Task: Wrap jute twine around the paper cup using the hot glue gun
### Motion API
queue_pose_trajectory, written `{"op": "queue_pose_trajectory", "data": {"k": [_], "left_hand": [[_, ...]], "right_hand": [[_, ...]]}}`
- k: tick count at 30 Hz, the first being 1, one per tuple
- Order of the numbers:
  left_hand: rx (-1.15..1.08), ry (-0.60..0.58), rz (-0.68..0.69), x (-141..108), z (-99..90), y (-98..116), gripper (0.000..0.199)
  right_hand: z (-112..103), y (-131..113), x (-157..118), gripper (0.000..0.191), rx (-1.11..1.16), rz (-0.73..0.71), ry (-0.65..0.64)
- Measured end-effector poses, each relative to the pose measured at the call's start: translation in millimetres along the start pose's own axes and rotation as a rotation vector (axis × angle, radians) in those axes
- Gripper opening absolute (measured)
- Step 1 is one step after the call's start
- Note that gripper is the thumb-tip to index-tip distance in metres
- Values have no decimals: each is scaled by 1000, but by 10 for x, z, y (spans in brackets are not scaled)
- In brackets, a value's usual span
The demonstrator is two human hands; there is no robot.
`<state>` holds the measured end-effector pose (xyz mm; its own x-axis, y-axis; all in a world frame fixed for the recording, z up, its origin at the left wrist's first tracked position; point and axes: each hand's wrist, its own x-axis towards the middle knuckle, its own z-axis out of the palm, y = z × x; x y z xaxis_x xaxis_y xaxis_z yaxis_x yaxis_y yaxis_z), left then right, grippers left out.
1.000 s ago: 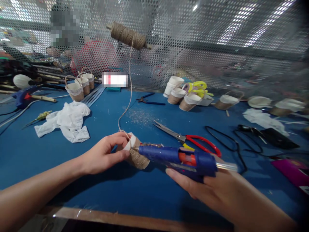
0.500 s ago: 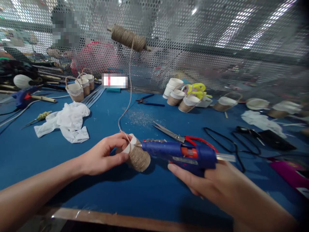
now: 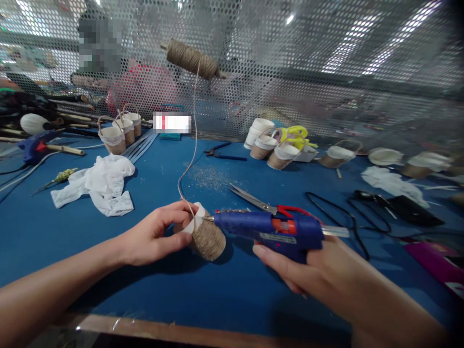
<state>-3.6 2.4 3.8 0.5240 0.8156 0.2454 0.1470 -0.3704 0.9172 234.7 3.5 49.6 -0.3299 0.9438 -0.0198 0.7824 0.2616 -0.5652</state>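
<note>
My left hand (image 3: 159,232) grips the white rim of a small cup (image 3: 209,239) wrapped in brown twine, which is tilted on its side above the blue table. My right hand (image 3: 308,266) is closed round the handle of a blue glue gun (image 3: 268,229), a clear glue stick poking out of its back. The gun's metal nozzle touches the cup near the edge of the wrapping. Twine (image 3: 195,121) runs from the cup up to a spool (image 3: 190,59) hung on the perforated metal screen.
Scissors (image 3: 253,199) with red handles lie behind the glue gun, with pliers (image 3: 221,153) farther back. White lace cloth (image 3: 105,181) lies at left. Several twine-wrapped cups line the back. Black cable (image 3: 337,217) and a purple item (image 3: 433,261) are at right.
Both hands stay nearly in place. The glue gun and the cup have shifted very slightly, with the nozzle still at the cup.
</note>
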Motion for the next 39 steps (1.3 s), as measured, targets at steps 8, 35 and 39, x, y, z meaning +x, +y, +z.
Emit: {"op": "queue_pose_trajectory", "data": {"k": [8, 35, 39], "left_hand": [[-7, -11, -1, -7, -12, -5, 19], [-4, -23, 14, -23, -13, -5, 23], [12, -22, 14, -12, -20, 0, 23]], "right_hand": [[-17, -28, 2, 34, 74, 118, -122], [-51, 83, 95, 40, 42, 21, -224], [-25, 66, 48, 34, 30, 49, -168]]}}
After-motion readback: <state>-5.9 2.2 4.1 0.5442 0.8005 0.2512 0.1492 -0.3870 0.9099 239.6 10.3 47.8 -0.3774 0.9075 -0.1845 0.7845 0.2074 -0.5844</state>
